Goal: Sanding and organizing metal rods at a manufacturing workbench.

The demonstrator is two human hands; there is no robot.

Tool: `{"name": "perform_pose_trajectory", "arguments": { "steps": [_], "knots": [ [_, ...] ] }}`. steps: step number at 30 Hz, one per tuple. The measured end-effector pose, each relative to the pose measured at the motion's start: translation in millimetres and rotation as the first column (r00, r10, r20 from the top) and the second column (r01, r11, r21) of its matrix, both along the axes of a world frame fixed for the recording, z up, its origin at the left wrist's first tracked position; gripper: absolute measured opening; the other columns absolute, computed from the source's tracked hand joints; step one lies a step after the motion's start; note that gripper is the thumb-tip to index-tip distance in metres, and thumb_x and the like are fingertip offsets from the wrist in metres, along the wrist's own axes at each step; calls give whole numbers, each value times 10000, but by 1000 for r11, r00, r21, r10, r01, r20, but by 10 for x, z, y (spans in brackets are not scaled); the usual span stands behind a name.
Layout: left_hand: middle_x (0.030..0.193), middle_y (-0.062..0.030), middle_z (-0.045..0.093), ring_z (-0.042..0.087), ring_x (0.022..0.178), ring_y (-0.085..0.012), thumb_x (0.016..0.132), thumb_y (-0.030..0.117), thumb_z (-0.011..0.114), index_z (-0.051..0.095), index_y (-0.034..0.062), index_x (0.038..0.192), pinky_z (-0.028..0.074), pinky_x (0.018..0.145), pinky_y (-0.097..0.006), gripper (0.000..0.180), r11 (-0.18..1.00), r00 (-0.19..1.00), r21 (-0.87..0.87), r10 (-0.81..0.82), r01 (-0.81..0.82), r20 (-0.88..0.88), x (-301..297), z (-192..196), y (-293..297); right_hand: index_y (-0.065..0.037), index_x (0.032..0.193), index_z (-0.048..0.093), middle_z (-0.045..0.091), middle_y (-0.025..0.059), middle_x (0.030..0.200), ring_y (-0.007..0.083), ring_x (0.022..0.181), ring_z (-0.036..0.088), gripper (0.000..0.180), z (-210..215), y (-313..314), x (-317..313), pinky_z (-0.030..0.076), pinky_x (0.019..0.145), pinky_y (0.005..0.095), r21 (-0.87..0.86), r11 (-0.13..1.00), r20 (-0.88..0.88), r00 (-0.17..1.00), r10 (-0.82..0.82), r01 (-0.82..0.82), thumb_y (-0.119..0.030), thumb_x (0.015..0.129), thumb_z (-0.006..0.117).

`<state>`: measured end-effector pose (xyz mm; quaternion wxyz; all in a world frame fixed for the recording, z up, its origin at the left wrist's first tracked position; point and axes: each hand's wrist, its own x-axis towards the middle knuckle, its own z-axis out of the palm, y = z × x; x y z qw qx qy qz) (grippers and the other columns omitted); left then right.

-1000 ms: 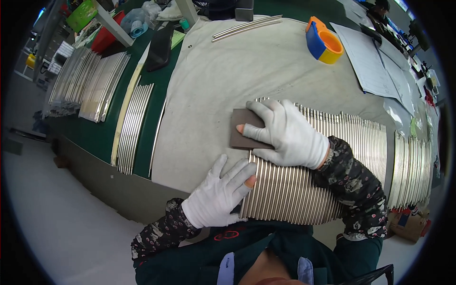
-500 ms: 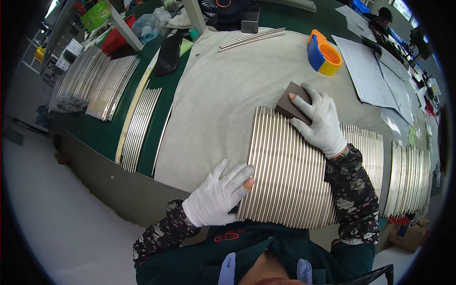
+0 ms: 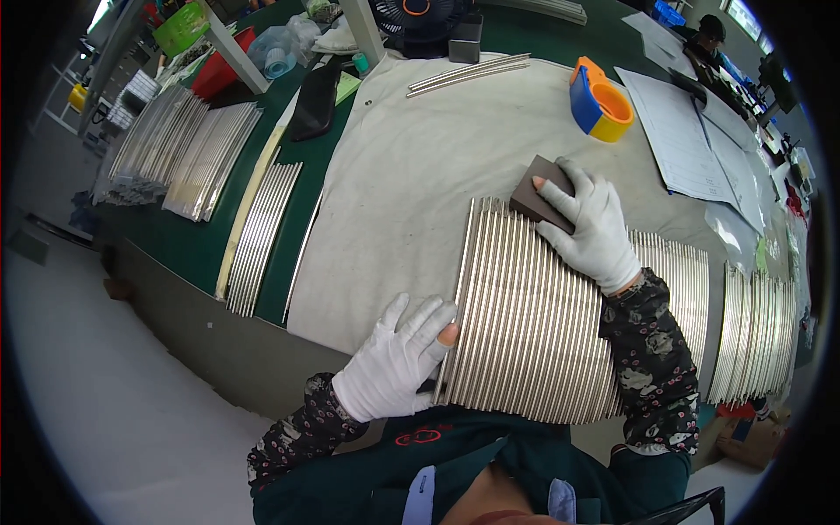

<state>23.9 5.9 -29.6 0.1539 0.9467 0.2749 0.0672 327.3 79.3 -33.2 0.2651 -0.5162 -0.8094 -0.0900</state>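
A wide row of thin silvery metal rods (image 3: pixel 525 324) lies side by side on the pale cloth in front of me. My left hand (image 3: pixel 389 363), in a white glove with a bare thumb tip, rests at the row's left edge. Its fingers are stretched out, and the thumb tip is against the leftmost rod, which stands slightly apart from the others. At the rods' far ends, my right hand (image 3: pixel 595 227), also gloved, grips a brown rectangular block (image 3: pixel 540 185). The right forearm crosses over the rods and hides part of them.
More rods lie at the right (image 3: pixel 752 341), and bundles in clear wrapping (image 3: pixel 210 157) at the far left. A few loose rods (image 3: pixel 468 74), a blue-and-yellow tape dispenser (image 3: pixel 601 105), papers (image 3: pixel 678 131) and a black phone-like object (image 3: pixel 317 101) surround the cloth. Another person (image 3: pixel 707 39) sits far right.
My left hand has shifted slightly left, and a narrow gap now shows beside the leftmost rod. My right hand and the block hold their place on the rods.
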Motion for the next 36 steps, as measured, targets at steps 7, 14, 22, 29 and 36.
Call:
{"name": "perform_pose_trajectory", "arguments": {
  "steps": [7, 14, 22, 29, 36],
  "knots": [
    [1414, -194, 334, 367, 1292, -381, 539, 490, 800, 330, 63, 1392, 246, 1051, -605, 1064, 998, 999, 24, -53, 53, 1, 5, -3, 35, -100, 1162, 624, 492, 186, 1242, 308, 1017, 510, 510, 12, 4, -6, 409, 896, 391, 1, 1000, 9, 1000, 4, -4, -244, 686, 734],
    [1411, -188, 355, 361, 1302, -367, 569, 552, 772, 351, 65, 1376, 251, 1046, -609, 1032, 998, 998, -5, -57, 57, 1, -15, -7, 45, -104, 1165, 625, 497, 196, 1234, 304, 1000, 511, 516, 150, -51, -144, 417, 867, 391, -4, 997, 22, 997, 79, -79, -257, 684, 731],
    [1393, -188, 380, 379, 1288, -368, 582, 544, 772, 405, 30, 1311, 243, 1046, -612, 965, 996, 995, -46, -84, 81, -52, 18, 71, 24, -109, 1170, 619, 502, 201, 1239, 309, 1026, 512, 555, 249, 24, -537, 422, 867, 395, -193, 942, 36, 958, 286, -274, -271, 655, 745],
    [1373, -185, 401, 377, 1288, -360, 576, 516, 789, 440, 21, 1256, 238, 1026, -632, 910, 996, 999, -75, -50, 50, 0, 47, 88, 56, -100, 1125, 634, 518, 208, 1219, 314, 1002, 528, 505, 260, 6, -377, 437, 835, 399, -135, 939, 23, 946, 322, -316, -238, 652, 747],
    [1371, -178, 408, 372, 1294, -350, 590, 501, 783, 454, 19, 1242, 230, 1034, -624, 875, 994, 999, -98, -53, 53, 6, -2, 90, 87, -80, 1094, 642, 544, 228, 1138, 316, 901, 555, 470, 256, 60, -555, 460, 768, 405, -107, 933, 48, 935, 350, -344, -286, 679, 718]
  ]
}}
